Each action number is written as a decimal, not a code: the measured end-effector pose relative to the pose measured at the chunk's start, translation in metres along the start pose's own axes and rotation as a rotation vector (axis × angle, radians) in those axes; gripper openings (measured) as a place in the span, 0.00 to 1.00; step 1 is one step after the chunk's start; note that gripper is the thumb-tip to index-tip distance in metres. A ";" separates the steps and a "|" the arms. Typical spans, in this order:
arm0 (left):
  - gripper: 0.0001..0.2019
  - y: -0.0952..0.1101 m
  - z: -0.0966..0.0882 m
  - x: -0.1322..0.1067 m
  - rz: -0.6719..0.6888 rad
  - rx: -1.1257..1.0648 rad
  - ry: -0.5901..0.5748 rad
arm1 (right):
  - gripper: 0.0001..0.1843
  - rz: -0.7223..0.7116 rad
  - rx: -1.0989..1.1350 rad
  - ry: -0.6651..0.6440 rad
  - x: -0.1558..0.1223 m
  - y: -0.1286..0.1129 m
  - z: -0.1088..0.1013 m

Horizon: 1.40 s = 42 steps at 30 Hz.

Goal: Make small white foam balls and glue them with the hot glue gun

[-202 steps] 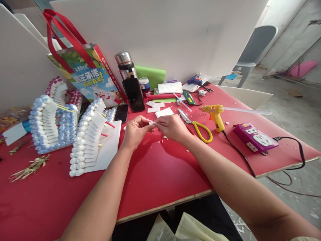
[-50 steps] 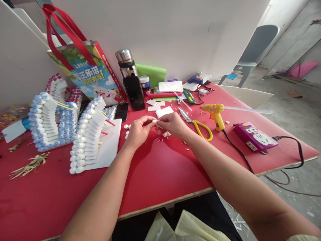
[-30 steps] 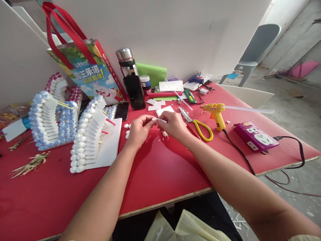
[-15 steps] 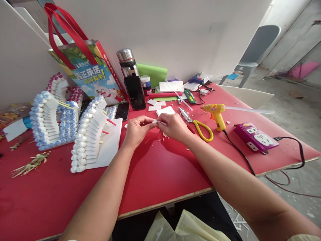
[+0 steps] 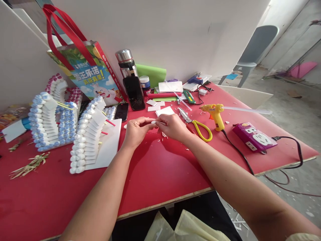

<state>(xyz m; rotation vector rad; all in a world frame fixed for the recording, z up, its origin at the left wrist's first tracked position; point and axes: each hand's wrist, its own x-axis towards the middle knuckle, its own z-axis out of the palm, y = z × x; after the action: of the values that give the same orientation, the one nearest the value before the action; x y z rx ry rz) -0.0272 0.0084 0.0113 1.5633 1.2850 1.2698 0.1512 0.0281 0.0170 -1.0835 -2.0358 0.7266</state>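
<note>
My left hand [image 5: 136,131] and my right hand [image 5: 173,126] meet above the middle of the red table [image 5: 160,174]. Both pinch a small white piece on a thin stick [image 5: 154,122] between their fingertips. Small white scraps [image 5: 163,135] lie on the table just under my right hand. A white foam model with rows of rounded white tips [image 5: 87,137] stands to the left of my left hand. Yellow-handled scissors [image 5: 198,126] lie just right of my right hand.
A yellow glue gun [image 5: 216,113] and a purple power strip [image 5: 254,140] sit at the right, their cords trailing off the edge. A blue-tipped foam model [image 5: 50,122], a printed shopping bag [image 5: 87,72], a flask [image 5: 126,65], two phones and foam pieces stand behind.
My hands stayed together over the table's middle, working the small white piece with slight finger shifts. White bits that lay left of my left hand are now mostly hidden behind it.
</note>
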 end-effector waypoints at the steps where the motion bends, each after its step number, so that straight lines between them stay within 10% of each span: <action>1: 0.17 -0.001 0.000 0.000 0.024 0.014 0.010 | 0.07 0.028 0.027 0.006 0.000 0.000 0.001; 12: 0.17 -0.002 -0.001 0.002 0.049 0.035 -0.053 | 0.21 0.503 0.796 -0.113 0.006 0.003 -0.005; 23: 0.14 0.001 0.000 0.001 0.048 0.066 -0.093 | 0.18 0.508 0.708 -0.206 0.005 0.008 -0.005; 42: 0.18 -0.005 0.003 0.002 0.015 0.013 -0.031 | 0.06 0.240 0.159 0.035 0.003 0.002 0.006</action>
<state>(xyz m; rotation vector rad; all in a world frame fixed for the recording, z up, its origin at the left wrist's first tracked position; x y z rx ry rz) -0.0258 0.0116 0.0061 1.5984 1.2664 1.2440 0.1468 0.0309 0.0128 -1.2500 -1.8030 0.9661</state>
